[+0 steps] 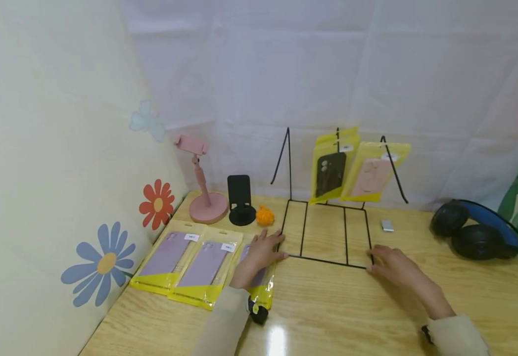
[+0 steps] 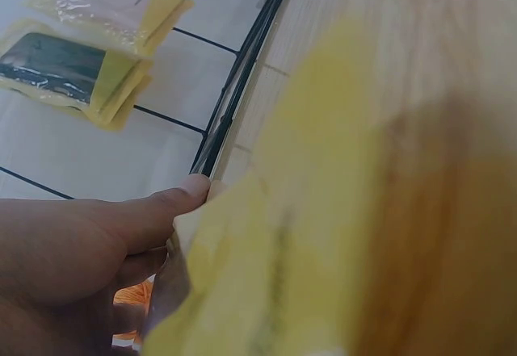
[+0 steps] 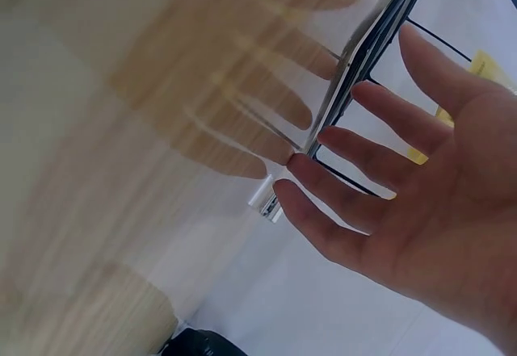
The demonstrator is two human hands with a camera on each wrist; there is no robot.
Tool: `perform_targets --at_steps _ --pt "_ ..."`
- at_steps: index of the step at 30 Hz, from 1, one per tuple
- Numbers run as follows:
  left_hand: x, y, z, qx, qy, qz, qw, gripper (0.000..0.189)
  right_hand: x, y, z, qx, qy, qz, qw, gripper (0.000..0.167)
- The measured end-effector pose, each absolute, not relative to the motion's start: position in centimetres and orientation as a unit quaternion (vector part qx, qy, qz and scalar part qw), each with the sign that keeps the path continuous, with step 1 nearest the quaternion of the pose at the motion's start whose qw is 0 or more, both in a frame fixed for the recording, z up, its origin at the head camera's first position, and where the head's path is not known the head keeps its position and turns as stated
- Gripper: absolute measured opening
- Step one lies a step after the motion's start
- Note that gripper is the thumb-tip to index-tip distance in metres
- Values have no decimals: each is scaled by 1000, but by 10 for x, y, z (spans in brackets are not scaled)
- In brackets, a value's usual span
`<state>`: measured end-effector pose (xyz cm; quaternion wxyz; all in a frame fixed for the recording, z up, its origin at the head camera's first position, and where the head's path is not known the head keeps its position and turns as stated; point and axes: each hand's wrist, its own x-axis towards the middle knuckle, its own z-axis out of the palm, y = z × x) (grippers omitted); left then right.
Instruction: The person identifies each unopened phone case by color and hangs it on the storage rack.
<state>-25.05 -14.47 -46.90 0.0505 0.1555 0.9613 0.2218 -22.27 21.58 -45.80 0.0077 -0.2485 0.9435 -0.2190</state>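
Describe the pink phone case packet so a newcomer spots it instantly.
On the wooden table, find the black wire rack. From its rightmost hook hangs the pink phone case packet; it's pink, unlike the black phone case packet immediately to its left.

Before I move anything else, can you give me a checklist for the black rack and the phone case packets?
1. Left hook free on the rack: ok, nothing hangs there.
2. Black-case packet hung up: ok, it is on the middle hook.
3. Pink-case packet hung up: ok, it is on the right hook.
4. Purple-case packets hung up: not ok, all three lie on the table.
5. Left hand clear of the packets: not ok, it covers part of one purple-case packet.
6. Right hand touching the rack: cannot tell; its fingertips are right at the edge.
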Motion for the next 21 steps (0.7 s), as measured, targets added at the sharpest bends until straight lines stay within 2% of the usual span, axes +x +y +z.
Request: perform_targets --at_steps 21 --pt "-252 -145 -470 156 964 209 49 59 -225 209 -452 -220 951 -214 36 48"
